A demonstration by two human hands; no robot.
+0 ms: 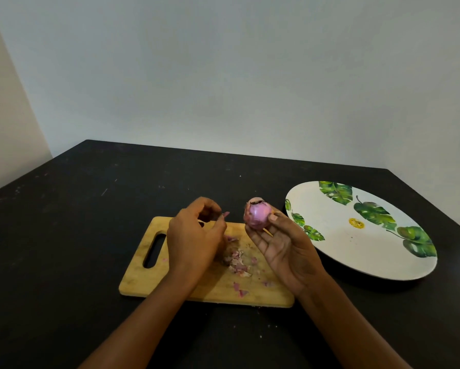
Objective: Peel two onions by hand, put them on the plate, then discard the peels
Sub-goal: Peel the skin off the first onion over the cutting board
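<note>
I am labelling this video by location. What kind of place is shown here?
Probably a home kitchen or dining corner: a wooden cutting board with onion peels on a dark table, a leaf-patterned plate beside it, plain walls behind.

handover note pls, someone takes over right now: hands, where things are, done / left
Left hand: pinches a scrap of peel above the cutting board.
Right hand: holds the red onion up in its fingertips; mostly peeled, some dark skin at its top.
Peels: loose pile on the board, a few scraps nearer its front edge.
Plate: on the table right of the board, no onion on it.
Second onion: not in view.
Left: finish this onion, plate it, peel and plate the second, discard the peels.
</note>
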